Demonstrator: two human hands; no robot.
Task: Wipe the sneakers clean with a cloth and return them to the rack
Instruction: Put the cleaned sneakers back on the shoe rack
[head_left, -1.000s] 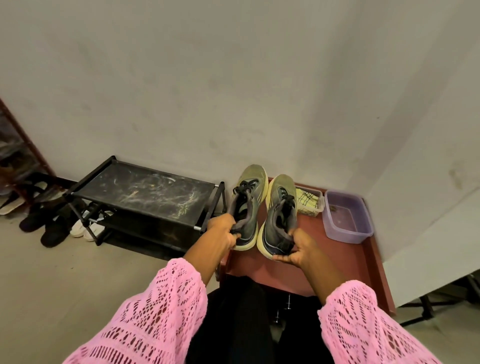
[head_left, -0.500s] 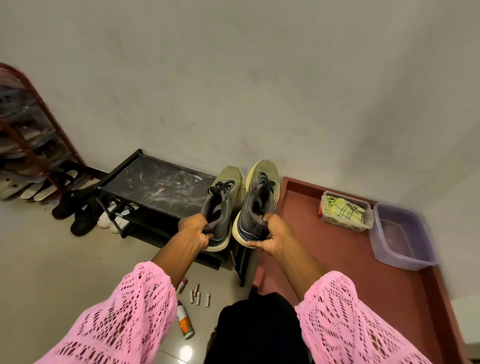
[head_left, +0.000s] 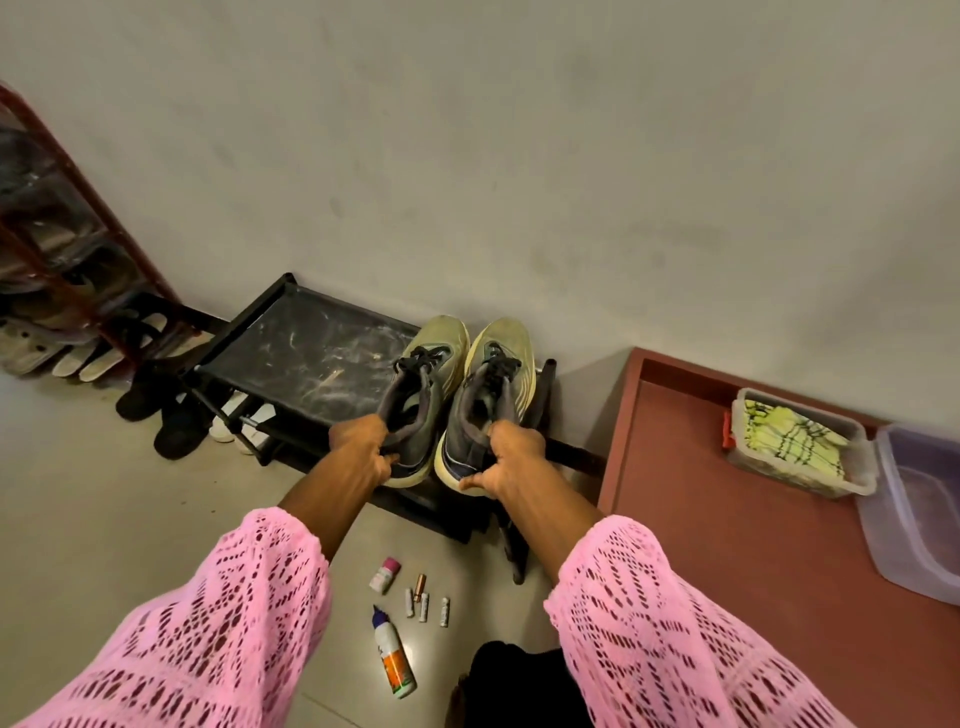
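Olive-grey sneakers (head_left: 457, 384), black laces, cream soles.

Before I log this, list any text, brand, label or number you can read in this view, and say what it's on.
None can be read.
Orange and white bottle on the floor: label print too blurred.
Small pink-capped bottle: label too small.
Batteries: markings too small.
Sneakers, one in the left hand and one in the right hand: no readable logo.
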